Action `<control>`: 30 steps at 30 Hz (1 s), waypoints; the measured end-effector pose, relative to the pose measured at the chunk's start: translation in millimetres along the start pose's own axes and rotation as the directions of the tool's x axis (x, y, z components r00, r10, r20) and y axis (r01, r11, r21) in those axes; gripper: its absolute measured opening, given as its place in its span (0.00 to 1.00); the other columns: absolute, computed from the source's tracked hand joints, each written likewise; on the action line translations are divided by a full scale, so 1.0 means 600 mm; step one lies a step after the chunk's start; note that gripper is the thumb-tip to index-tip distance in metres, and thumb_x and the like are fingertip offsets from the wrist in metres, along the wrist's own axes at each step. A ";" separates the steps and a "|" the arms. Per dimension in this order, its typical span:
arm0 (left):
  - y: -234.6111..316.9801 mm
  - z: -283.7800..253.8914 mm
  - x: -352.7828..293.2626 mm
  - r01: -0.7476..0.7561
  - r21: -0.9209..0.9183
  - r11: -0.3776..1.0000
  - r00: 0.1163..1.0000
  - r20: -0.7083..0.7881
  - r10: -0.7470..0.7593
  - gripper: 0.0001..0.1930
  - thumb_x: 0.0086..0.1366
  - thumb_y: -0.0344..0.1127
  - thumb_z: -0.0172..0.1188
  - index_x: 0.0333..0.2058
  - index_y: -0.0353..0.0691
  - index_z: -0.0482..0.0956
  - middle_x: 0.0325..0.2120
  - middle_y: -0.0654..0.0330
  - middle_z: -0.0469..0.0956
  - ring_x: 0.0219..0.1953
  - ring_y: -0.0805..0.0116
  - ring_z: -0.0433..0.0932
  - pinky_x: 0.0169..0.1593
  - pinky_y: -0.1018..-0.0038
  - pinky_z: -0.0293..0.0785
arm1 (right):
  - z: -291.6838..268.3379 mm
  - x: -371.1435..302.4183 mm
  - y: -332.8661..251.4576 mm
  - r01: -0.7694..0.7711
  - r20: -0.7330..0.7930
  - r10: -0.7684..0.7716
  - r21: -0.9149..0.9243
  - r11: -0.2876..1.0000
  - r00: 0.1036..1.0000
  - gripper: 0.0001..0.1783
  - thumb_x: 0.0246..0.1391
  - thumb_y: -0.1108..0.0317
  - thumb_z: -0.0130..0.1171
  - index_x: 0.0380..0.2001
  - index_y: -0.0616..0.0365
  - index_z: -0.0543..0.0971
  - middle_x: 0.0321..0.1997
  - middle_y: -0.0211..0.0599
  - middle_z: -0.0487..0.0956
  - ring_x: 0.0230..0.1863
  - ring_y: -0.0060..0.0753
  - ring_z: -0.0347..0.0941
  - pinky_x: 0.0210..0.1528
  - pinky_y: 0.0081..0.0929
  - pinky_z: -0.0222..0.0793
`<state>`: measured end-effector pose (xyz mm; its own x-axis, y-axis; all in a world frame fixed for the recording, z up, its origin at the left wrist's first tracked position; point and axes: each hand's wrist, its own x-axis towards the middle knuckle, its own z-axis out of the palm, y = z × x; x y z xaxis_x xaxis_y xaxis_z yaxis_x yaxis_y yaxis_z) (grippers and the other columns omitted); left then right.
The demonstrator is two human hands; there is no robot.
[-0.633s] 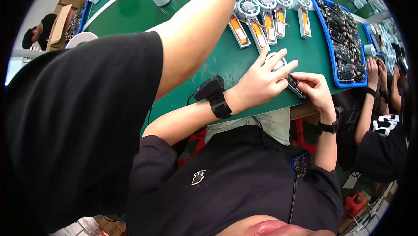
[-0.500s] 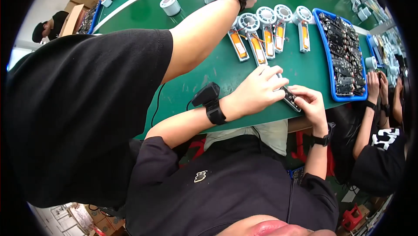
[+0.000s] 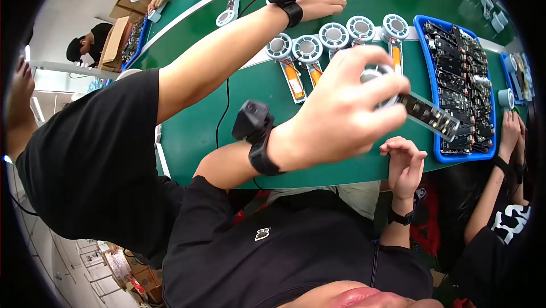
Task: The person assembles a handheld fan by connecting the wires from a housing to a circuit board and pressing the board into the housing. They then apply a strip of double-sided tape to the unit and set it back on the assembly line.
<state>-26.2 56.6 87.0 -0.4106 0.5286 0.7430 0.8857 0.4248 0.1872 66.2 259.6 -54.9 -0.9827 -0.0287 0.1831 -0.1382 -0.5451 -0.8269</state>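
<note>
My left hand is raised above the table, its fingers closed around the round head of a handheld fan. The fan's straight handle points right, with a dark circuit board exposed along it; most of the head is covered by my fingers. Lower down, near the table's front edge, my right hand is held palm up, its fingers loosely bent and apart, with nothing in it. Beyond my left hand lies a row of several light blue fans, orange batteries showing in their open handles. My hand hides part of that row.
A blue tray heaped with circuit boards stands at the right. From the left, a co-worker's arm crosses the table, its hand beyond the fans. Another fan lies farther back. At the far right are another person's hands and a light blue part.
My left hand has lifted the fan up off the front edge, and its handle swung toward the tray. My right hand has let go of it. The co-worker's hand shifted left in view.
</note>
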 end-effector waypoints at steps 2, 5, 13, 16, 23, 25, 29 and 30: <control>-0.044 0.033 0.050 -0.035 0.039 0.999 0.998 -0.049 0.037 0.07 0.47 0.27 0.68 0.26 0.42 0.79 0.39 0.61 0.81 0.48 0.51 0.75 0.45 0.58 0.75 | 0.004 0.005 -0.006 -0.021 0.045 0.024 -0.076 0.997 0.999 0.36 0.76 0.44 0.35 0.43 0.70 0.78 0.41 0.47 0.79 0.42 0.38 0.76 0.47 0.32 0.70; -0.131 0.084 0.115 -0.070 0.112 0.991 0.997 -0.030 0.073 0.06 0.53 0.29 0.69 0.31 0.44 0.85 0.45 0.62 0.83 0.52 0.49 0.76 0.49 0.59 0.75 | 0.004 0.002 -0.005 -0.031 0.051 0.038 -0.124 0.992 0.998 0.33 0.76 0.47 0.37 0.42 0.70 0.78 0.40 0.47 0.79 0.41 0.37 0.75 0.46 0.32 0.69; -0.536 0.167 0.139 0.386 0.501 0.775 0.876 0.066 -0.479 0.10 0.62 0.33 0.55 0.36 0.38 0.84 0.34 0.43 0.82 0.39 0.43 0.82 0.42 0.52 0.77 | 0.014 -0.003 -0.011 -0.018 0.033 0.026 -0.233 0.972 0.999 0.24 0.75 0.56 0.44 0.40 0.70 0.78 0.40 0.47 0.80 0.40 0.33 0.75 0.45 0.30 0.69; -0.638 0.121 0.059 0.364 0.583 0.726 0.839 0.134 -0.528 0.12 0.62 0.34 0.57 0.42 0.39 0.83 0.36 0.43 0.82 0.41 0.44 0.82 0.42 0.53 0.78 | 0.015 -0.001 -0.005 -0.027 0.037 0.038 -0.275 0.961 0.999 0.23 0.75 0.58 0.45 0.40 0.70 0.78 0.39 0.46 0.80 0.40 0.32 0.75 0.45 0.29 0.69; -0.475 0.055 0.071 -0.286 0.543 0.790 0.848 0.527 -0.055 0.17 0.64 0.51 0.65 0.48 0.54 0.87 0.47 0.58 0.84 0.52 0.55 0.81 0.53 0.67 0.78 | 0.009 -0.002 0.002 -0.006 0.041 0.017 -0.264 0.964 0.999 0.21 0.74 0.60 0.46 0.38 0.69 0.78 0.39 0.43 0.80 0.38 0.30 0.74 0.44 0.27 0.68; -0.421 0.071 0.036 0.073 0.486 0.871 0.715 0.583 -0.386 0.18 0.65 0.48 0.64 0.53 0.56 0.84 0.47 0.58 0.84 0.46 0.50 0.83 0.49 0.64 0.80 | 0.000 -0.001 0.002 0.002 0.059 0.013 -0.260 0.966 0.998 0.20 0.74 0.61 0.47 0.38 0.69 0.78 0.39 0.43 0.80 0.38 0.30 0.74 0.43 0.27 0.68; -0.451 0.070 0.007 0.146 0.407 0.902 0.862 0.395 -0.318 0.21 0.64 0.43 0.65 0.57 0.55 0.81 0.45 0.55 0.84 0.45 0.50 0.82 0.47 0.60 0.79 | -0.007 -0.006 0.002 0.001 0.047 0.014 -0.296 0.955 0.999 0.18 0.74 0.63 0.48 0.39 0.69 0.78 0.39 0.43 0.79 0.38 0.30 0.74 0.43 0.26 0.68; -0.448 0.065 0.014 0.174 0.362 0.916 0.907 0.302 -0.292 0.22 0.64 0.40 0.65 0.57 0.55 0.81 0.44 0.55 0.84 0.45 0.50 0.82 0.46 0.60 0.79 | -0.006 -0.007 -0.002 0.002 0.030 0.007 -0.314 0.949 1.000 0.18 0.74 0.63 0.48 0.39 0.69 0.78 0.39 0.43 0.79 0.38 0.30 0.74 0.43 0.26 0.68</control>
<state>-276.4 -24.6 17.5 -0.6964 0.5779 0.4254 0.6613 0.7470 0.0678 69.9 263.3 -56.5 -0.9796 -0.0575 0.1926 -0.1722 -0.2541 -0.9517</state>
